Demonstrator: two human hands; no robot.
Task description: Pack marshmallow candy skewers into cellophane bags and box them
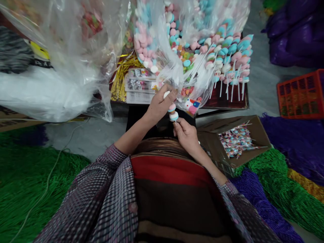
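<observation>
A candy skewer (173, 112) with white, pink and blue pieces hangs between my two hands in front of my lap. My left hand (161, 103) closes round its upper part, at a white piece. Lower down, my right hand (186, 132) pinches it just under the bottom white-and-blue piece; the stick there is mostly hidden by my fingers. Just beyond my left hand lies a clear plastic bag (174, 72) with pink, white and blue candies. Small printed packets (140, 84) and gold twist ties (120, 79) are to the left of it on the table edge.
Several finished candy skewers (231, 64) lie at the table's right end, sticks overhanging. A cardboard box (258, 141) of wrapped skewers stands at right. Large plastic bags (76, 67) cover the table's left side. An orange crate (300, 94), green strands (50, 182) and purple strands (291, 141) lie around.
</observation>
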